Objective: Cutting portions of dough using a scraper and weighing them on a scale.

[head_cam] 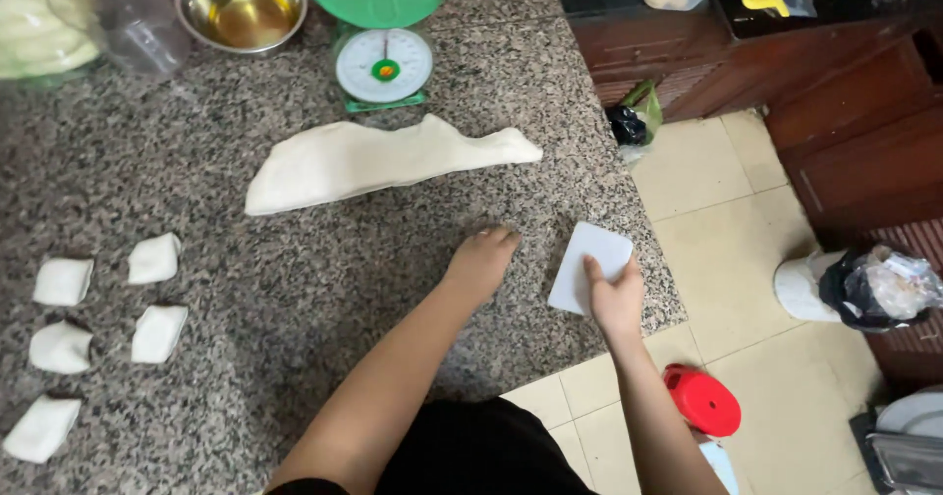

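I am leaning over the speckled grey granite counter (pixel 295 289), and my right hand (pixel 617 297) is resting at its near right corner, fingers closing on the lower edge of a flat white rectangular plastic scraper (pixel 586 259) that is lying on the stone. My left hand (pixel 481 261) is sitting just left of the scraper, palm down on the bare granite with its fingers curled together and gripping nothing. Below the counter's edge, beside my right forearm, a round red plastic stool (pixel 703 401) is standing on the pale floor tiles (pixel 727 230).

Taking the scraper as my marker, five small white squarish cut dough pieces (pixel 155 257) are lying well off to its left, grouped near the counter's left side, each apart from the others. Beyond the scraper, further up the stone, a long pale slab of dough (pixel 373 159) is stretching across, its right tip ending almost above the scraper. Behind that slab a green kitchen scale with a round white dial (pixel 383 63) is facing me. To the far left of the scale a shiny steel bowl holding yellowish liquid (pixel 242 4) is standing, with a clear plastic container (pixel 138 26) just beside it.
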